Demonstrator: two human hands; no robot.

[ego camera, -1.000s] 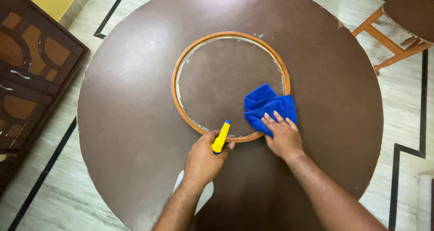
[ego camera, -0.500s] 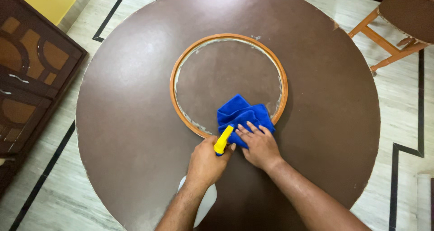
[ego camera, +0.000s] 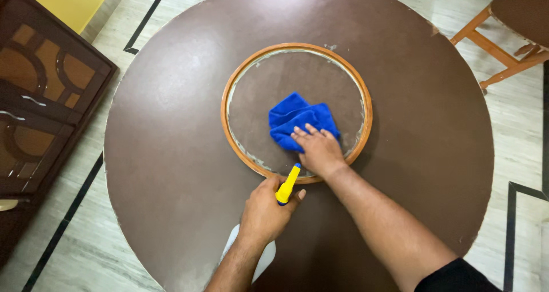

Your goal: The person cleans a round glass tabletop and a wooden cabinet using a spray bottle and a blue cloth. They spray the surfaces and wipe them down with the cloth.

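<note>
A round mirror with an orange wooden frame (ego camera: 229, 92) lies flat on a round brown table (ego camera: 166, 155). My right hand (ego camera: 317, 149) presses a crumpled blue cloth (ego camera: 297, 120) onto the mirror glass, near its middle. My left hand (ego camera: 266, 212) grips a spray bottle by its yellow nozzle head (ego camera: 287, 184), with a blue tip pointing at the mirror's near rim. The bottle's white body (ego camera: 263, 255) hangs below my wrist, mostly hidden.
A dark wooden cabinet (ego camera: 40, 98) with orange panels stands at the left. A wooden chair (ego camera: 503, 35) is at the upper right. Pale tiled floor (ego camera: 86, 246) with black lines surrounds the table.
My right hand has slid the blue cloth from the mirror's right rim leftward and then up toward the middle of the glass. My left hand stayed by the near rim.
</note>
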